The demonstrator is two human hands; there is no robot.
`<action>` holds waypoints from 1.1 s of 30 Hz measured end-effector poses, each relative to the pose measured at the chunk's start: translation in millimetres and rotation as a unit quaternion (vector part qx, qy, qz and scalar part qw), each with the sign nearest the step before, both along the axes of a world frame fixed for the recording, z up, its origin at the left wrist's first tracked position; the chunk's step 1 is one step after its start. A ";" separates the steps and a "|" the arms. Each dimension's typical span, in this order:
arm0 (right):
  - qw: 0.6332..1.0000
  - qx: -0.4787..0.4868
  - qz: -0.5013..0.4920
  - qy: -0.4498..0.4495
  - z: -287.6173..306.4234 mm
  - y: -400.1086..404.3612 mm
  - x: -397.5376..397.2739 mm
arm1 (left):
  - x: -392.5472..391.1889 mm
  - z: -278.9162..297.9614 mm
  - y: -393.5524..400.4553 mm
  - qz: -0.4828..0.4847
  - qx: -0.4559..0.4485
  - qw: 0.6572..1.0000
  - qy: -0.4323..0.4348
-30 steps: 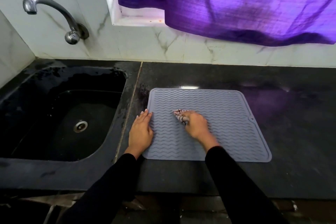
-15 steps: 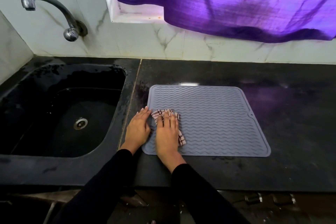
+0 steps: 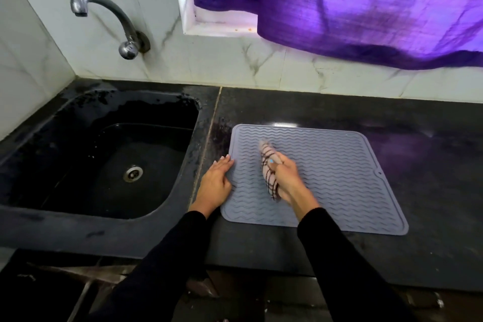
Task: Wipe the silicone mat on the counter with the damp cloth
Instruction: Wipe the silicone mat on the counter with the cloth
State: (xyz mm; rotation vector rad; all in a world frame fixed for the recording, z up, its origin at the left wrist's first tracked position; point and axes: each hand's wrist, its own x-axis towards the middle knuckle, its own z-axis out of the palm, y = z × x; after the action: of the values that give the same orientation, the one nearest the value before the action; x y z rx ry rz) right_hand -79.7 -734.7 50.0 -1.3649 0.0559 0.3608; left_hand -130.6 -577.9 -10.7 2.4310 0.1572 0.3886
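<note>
A grey silicone mat [image 3: 339, 178] with wavy ridges lies flat on the black counter [image 3: 431, 165], just right of the sink. My right hand [image 3: 286, 180] presses a pale cloth with dark checks [image 3: 268, 165] onto the mat's left-middle part; the cloth sticks out ahead of the fingers and under the palm. My left hand [image 3: 215, 184] lies flat with fingers together on the mat's left edge and the counter beside it, holding nothing.
A black sink [image 3: 65, 159] with a metal drain [image 3: 132, 173] sits at the left, a chrome tap [image 3: 109, 18] on the tiled wall above it. A purple curtain [image 3: 366, 8] hangs over the back wall. The counter's front edge runs below the mat.
My right hand slid the cloth from the mat's left edge rightward and away from me, toward the middle. The left hand stayed on the mat's left edge. The camera view shifted.
</note>
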 end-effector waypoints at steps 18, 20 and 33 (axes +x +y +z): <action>0.707 -0.576 0.197 -0.360 -35.4 37.7 -47.0 | -9.6 12.2 0.5 0.079 -0.131 0.988 -0.033; 0.761 -0.516 0.205 -0.334 -35.5 33.4 -33.5 | -9.7 12.6 0.6 0.076 -0.128 0.988 -0.037; 0.840 -0.441 0.149 -0.280 -37.0 58.7 -63.4 | -7.8 10.1 5.4 0.121 -0.230 0.961 -0.092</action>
State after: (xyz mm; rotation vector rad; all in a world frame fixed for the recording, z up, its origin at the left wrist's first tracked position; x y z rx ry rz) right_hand -143.1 -676.1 13.0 -2.3680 -0.5493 0.1698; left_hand -138.3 -572.4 -0.6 1.9115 0.4165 0.6102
